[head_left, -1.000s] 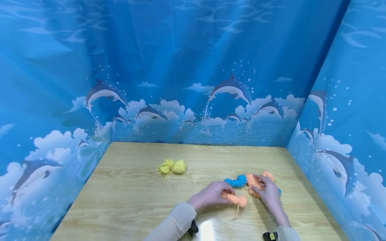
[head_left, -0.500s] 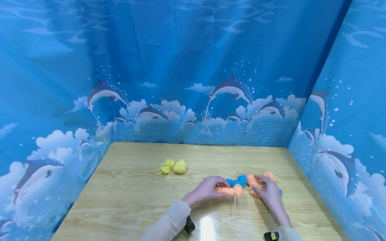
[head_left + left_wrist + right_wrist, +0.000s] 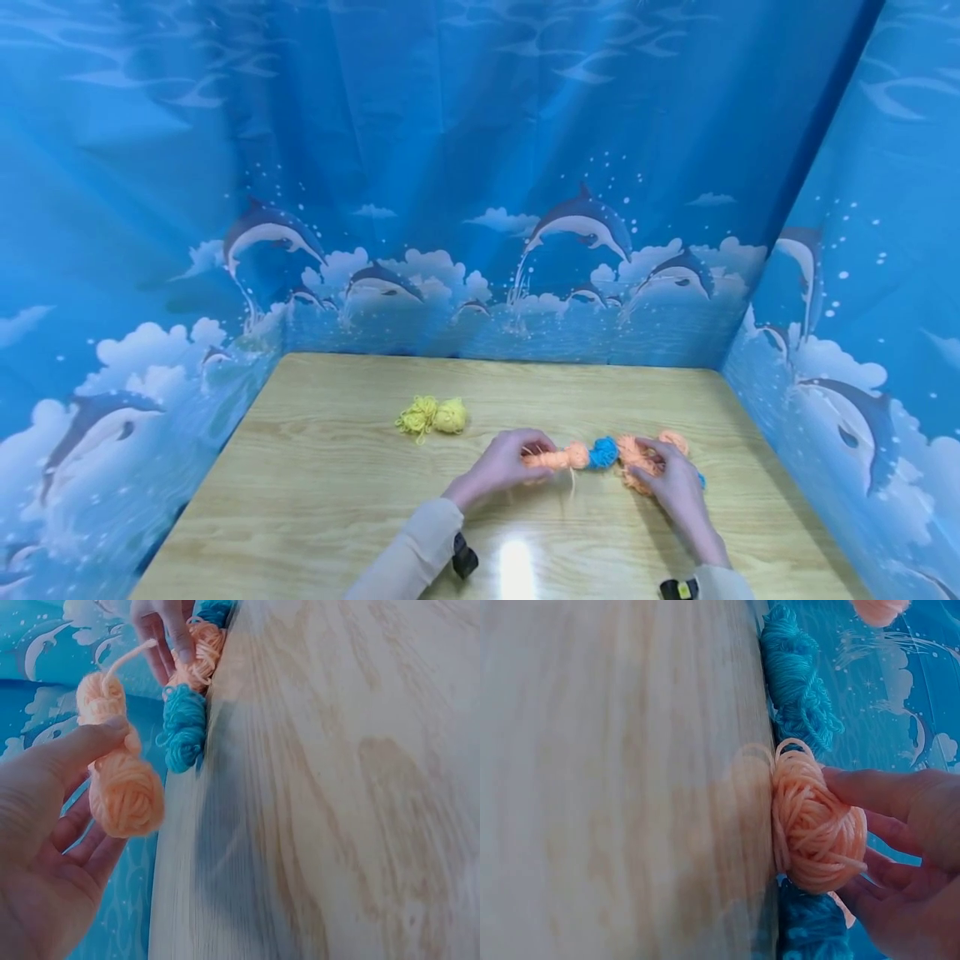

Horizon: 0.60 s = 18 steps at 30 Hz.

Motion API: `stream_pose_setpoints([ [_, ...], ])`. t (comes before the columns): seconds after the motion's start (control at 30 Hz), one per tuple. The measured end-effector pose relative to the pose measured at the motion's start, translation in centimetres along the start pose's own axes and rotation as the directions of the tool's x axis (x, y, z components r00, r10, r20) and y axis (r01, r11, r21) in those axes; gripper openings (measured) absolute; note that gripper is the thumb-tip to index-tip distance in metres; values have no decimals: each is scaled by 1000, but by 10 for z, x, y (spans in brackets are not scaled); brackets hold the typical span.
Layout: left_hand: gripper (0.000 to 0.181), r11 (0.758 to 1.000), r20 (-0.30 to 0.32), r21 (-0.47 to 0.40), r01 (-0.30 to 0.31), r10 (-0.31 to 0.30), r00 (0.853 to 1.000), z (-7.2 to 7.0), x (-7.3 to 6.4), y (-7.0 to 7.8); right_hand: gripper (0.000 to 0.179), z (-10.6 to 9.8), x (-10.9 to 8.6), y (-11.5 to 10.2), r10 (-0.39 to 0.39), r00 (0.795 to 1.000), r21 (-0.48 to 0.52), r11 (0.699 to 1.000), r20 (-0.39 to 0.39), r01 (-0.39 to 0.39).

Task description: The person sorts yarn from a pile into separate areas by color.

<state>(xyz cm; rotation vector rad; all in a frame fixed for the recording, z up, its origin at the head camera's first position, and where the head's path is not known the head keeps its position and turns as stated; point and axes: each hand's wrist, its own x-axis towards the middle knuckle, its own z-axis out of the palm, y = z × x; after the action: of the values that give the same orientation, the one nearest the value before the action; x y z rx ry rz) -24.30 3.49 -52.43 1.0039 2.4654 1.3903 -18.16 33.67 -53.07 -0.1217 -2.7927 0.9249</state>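
Observation:
My left hand pinches a peach yarn skein between thumb and fingers. In the left wrist view it is held up above the tabletop, narrow in the middle, with a loose strand sticking out. My right hand grips another peach yarn skein that rests on the table, its strands looped and loose. Beside that one lies a bright blue yarn skein, between the two hands in the head view. A second blue yarn bundle shows on the other side, partly covered by the right hand.
Two yellow yarn bundles sit together farther back, left of the hands. More peach yarn lies just behind the right hand. The wooden table meets dolphin-printed blue curtains at its back and sides.
My left hand has moved left and slightly away from me with its peach skein, which now overlaps the near end of the blue skein's outline. The right hand has stayed in place, gripping its skein.

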Motion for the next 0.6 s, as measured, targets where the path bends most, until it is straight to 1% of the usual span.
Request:
stream_pose_setpoints([
  [0.2,29,1000,-71,1,12,-12,997,-4,1,-5,53,0,0,1,16,1000,0,1000,21,-16],
  [0.33,30,999,-107,7,50,-49,993,-8,2,-6,54,-1,1,0,25,999,3,1000,33,-25],
  [0.43,30,997,-132,2,76,-75,988,-10,1,-5,54,-2,1,0,17,999,-1,1000,36,-17],
  [0.6,27,995,-192,-3,95,-94,977,-12,2,-8,54,-1,2,1,3,1000,-11,1000,27,-2],
])
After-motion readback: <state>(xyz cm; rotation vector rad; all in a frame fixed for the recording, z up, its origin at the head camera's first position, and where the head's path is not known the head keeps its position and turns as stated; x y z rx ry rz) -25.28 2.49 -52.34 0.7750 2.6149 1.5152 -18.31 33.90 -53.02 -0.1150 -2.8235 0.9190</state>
